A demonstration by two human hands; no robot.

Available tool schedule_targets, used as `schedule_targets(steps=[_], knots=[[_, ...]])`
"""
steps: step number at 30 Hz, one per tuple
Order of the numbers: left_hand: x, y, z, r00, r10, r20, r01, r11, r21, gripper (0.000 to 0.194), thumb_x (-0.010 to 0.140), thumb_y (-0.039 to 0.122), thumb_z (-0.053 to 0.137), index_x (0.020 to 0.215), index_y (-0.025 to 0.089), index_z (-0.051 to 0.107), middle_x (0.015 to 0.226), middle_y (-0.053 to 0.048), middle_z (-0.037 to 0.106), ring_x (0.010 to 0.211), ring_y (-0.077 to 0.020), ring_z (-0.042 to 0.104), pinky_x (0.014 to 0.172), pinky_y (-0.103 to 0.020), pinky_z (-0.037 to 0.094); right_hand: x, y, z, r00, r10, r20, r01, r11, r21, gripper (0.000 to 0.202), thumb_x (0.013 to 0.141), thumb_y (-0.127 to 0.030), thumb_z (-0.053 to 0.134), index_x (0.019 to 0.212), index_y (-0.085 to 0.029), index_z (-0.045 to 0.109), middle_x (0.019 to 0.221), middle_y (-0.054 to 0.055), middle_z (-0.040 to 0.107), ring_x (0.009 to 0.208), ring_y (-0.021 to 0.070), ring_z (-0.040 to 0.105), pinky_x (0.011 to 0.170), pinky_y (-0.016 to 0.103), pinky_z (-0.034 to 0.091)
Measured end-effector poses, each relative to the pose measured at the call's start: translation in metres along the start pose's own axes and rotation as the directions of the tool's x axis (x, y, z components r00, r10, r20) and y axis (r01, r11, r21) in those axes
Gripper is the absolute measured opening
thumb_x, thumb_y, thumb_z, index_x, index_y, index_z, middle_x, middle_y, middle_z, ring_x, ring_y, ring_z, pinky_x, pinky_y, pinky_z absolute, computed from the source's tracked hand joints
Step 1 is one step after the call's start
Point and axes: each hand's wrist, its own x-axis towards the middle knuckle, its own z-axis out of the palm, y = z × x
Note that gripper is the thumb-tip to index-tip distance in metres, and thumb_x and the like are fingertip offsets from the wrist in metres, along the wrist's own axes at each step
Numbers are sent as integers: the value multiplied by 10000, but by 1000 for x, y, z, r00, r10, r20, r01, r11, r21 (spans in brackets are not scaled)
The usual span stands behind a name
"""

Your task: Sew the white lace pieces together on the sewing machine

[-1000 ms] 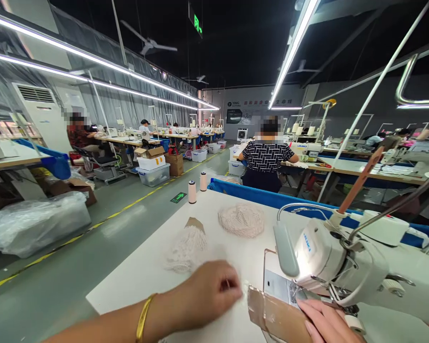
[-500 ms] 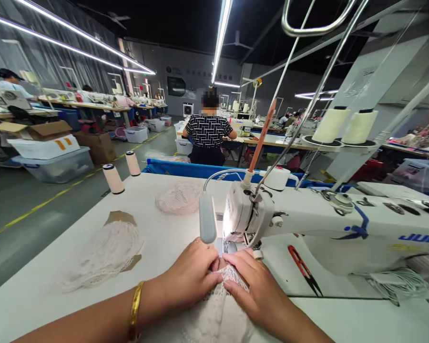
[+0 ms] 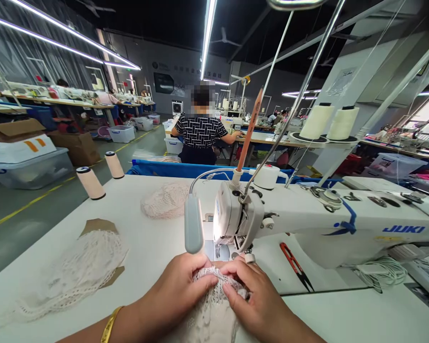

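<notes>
White lace fabric hangs from both hands just in front of the needle area of a white sewing machine. My left hand pinches its gathered upper edge between thumb and fingers. On the right side of the same edge, my right hand is closed with thumb and fingers. The two hands are close together, below the presser foot. A grey lamp glows beside the machine head.
Lace piles lie on the table at left and behind. Two thread cones stand at its left edge. Red-handled snips rest under the machine arm. A person in a patterned shirt sits ahead.
The view has turned slightly right. Both hands have drawn back a little from the needle with the lace, and its gathered edge now shows more between the fingers.
</notes>
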Motion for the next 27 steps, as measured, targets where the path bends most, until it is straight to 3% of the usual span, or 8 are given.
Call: schedule_targets(steps=[6,14,22,27], knots=[[-6,3,0,986,152,63,-148,987,-68,304,1026,341,561,820,228,754,821,-1,644,819,-191,584,754,-287,413,1,-2,-1,999,31,-8,-31,998,50,191,950,-179,637,1119,-263,664,946,-2,706,901,211,687,824,322,543],[-6,2,5,972,219,88,-213,975,-67,320,1085,345,527,1018,281,832,905,-29,705,910,-216,624,815,-300,446,1,-1,3,1000,14,-16,-13,995,95,129,1004,-200,642,1116,-256,673,961,12,704,938,213,671,837,326,522],[-9,0,9,958,282,44,-283,959,7,300,1046,284,536,968,250,823,865,-34,663,845,-198,636,742,-282,466,1,-2,5,995,-75,-72,82,993,91,114,991,-154,622,980,-267,615,910,-20,707,859,179,674,774,288,512],[-11,1,8,943,319,-92,-320,947,4,183,1000,248,614,1004,256,797,910,-16,700,822,-176,665,713,-263,491,2,-5,2,989,-83,-126,90,994,56,139,966,-135,608,975,-274,607,901,-23,699,869,180,675,764,275,511]])
